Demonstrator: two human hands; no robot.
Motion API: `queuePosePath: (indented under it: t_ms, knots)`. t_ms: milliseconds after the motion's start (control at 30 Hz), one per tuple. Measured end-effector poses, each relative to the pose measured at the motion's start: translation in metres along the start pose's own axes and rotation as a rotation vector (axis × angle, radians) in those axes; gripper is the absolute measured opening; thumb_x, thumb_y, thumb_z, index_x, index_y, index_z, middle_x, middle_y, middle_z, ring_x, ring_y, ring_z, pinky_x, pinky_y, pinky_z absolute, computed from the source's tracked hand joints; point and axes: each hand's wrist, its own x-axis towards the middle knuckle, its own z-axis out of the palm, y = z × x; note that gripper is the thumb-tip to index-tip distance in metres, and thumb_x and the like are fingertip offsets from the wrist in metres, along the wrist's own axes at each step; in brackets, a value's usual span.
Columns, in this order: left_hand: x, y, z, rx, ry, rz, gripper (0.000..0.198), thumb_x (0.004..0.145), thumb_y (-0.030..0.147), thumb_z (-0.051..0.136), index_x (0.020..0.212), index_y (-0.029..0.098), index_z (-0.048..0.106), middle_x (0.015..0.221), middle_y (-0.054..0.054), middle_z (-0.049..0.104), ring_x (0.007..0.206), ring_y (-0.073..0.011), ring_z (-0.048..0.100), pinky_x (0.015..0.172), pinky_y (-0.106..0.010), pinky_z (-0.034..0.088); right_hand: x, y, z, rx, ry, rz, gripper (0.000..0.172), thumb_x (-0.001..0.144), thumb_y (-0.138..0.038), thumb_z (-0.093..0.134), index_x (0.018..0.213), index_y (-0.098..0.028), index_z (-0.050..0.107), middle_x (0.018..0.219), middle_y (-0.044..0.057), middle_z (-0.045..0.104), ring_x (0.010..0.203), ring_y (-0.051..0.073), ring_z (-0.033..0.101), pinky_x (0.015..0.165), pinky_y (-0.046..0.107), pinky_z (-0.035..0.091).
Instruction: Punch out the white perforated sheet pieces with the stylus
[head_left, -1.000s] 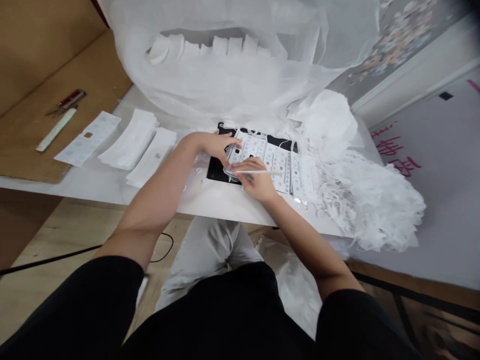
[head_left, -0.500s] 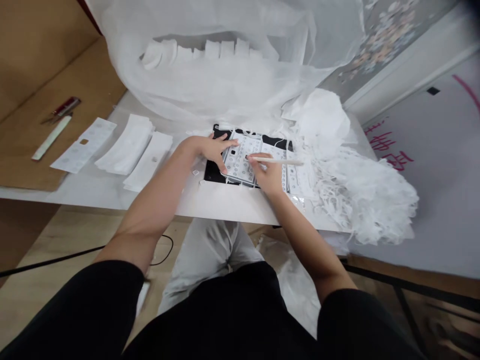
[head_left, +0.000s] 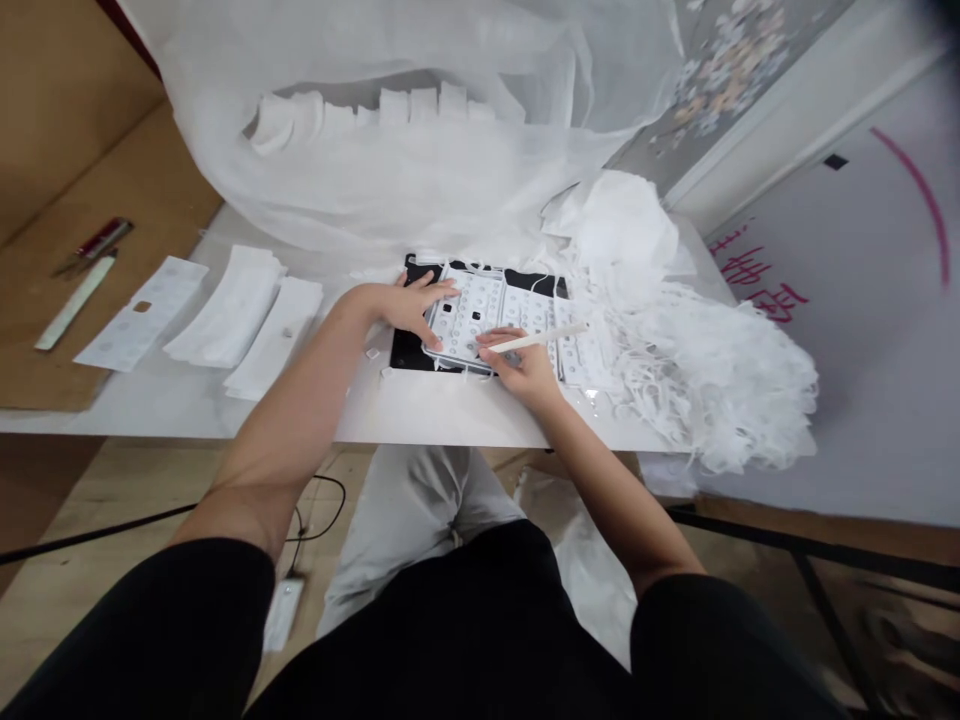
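A white sheet with rows of small round marks and dark square openings [head_left: 466,300] lies on a black board [head_left: 409,350] on the white table. With its fingers spread, my left hand [head_left: 414,305] rests flat on the sheet's left part. My right hand [head_left: 525,365] grips a slim white pen-like tool [head_left: 551,336], its tip low on the sheet near the front edge. Further right on the board is a second dotted white piece [head_left: 529,308].
Stacks of white strips [head_left: 232,305] and a single dotted strip [head_left: 142,312] lie to the left. A red knife [head_left: 103,238] rests on cardboard [head_left: 30,300]. White scraps [head_left: 712,370] are heaped at right. Translucent sheeting [head_left: 390,190] covers the back.
My right hand and the tool have moved down the sheet, from beside the right dark opening towards the front edge. My left hand stays spread on the sheet. The whole view has shifted slightly.
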Motion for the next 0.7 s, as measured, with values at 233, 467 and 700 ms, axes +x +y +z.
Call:
queuePosePath:
  t_ms: [233, 467, 700]
  knots:
    - [-0.002, 0.005, -0.002, -0.018, -0.021, -0.029, 0.127, 0.066, 0.073, 0.070, 0.168, 0.030, 0.007, 0.175, -0.002, -0.004, 0.159, -0.0374, -0.013, 0.127, -0.051, -0.008, -0.001, 0.000, 0.000, -0.005, -0.011, -0.018, 0.018, 0.095, -0.036, 0.068, 0.099, -0.024, 0.080, 0.105, 0.006, 0.080, 0.115, 0.027, 0.069, 0.107, 0.045, 0.052]
    - [0.001, -0.001, -0.001, -0.009, -0.011, -0.012, 0.128, 0.065, 0.075, 0.070, 0.168, 0.028, 0.011, 0.175, -0.003, -0.003, 0.159, -0.0393, -0.011, 0.127, -0.054, -0.010, -0.001, 0.005, 0.002, -0.044, 0.001, -0.089, 0.017, 0.096, -0.034, 0.067, 0.097, -0.023, 0.079, 0.100, 0.007, 0.080, 0.109, 0.027, 0.069, 0.103, 0.045, 0.054]
    - [0.010, 0.005, 0.016, 0.004, 0.101, -0.083, 0.132, 0.066, 0.080, 0.066, 0.168, 0.025, 0.004, 0.175, -0.006, -0.002, 0.159, -0.0404, -0.011, 0.126, -0.056, -0.012, -0.012, -0.002, 0.007, -0.419, -0.013, -0.307, 0.017, 0.099, -0.023, 0.059, 0.102, -0.025, 0.076, 0.096, 0.005, 0.079, 0.110, 0.028, 0.068, 0.097, 0.048, 0.052]
